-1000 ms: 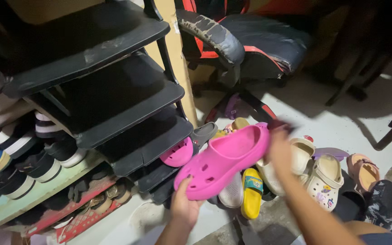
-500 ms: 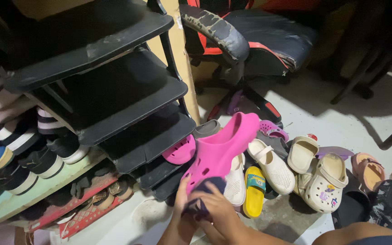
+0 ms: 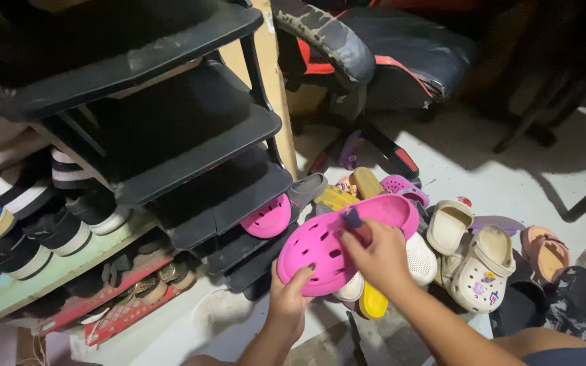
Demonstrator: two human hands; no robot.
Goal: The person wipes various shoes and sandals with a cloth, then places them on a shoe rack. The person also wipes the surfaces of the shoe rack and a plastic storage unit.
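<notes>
We hold the pink clog (image 3: 327, 247) by its toe, left hand (image 3: 287, 296) grip pinching it above the shoe pile (image 3: 469, 257); right hand (image 3: 378, 256) grip presses a dark cloth (image 3: 353, 218) on top. Looks mid-wipe; other shoes untouched.

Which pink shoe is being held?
The big pink clog, gripped by the left hand and touched by the right hand; the other pink clog sits on the black rack.

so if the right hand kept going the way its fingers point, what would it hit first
Probably the pink clog itself: the right hand already rests on its top, with a small dark cloth under the fingertips. Beyond that stands the black shoe rack, though depth is unclear.
</notes>
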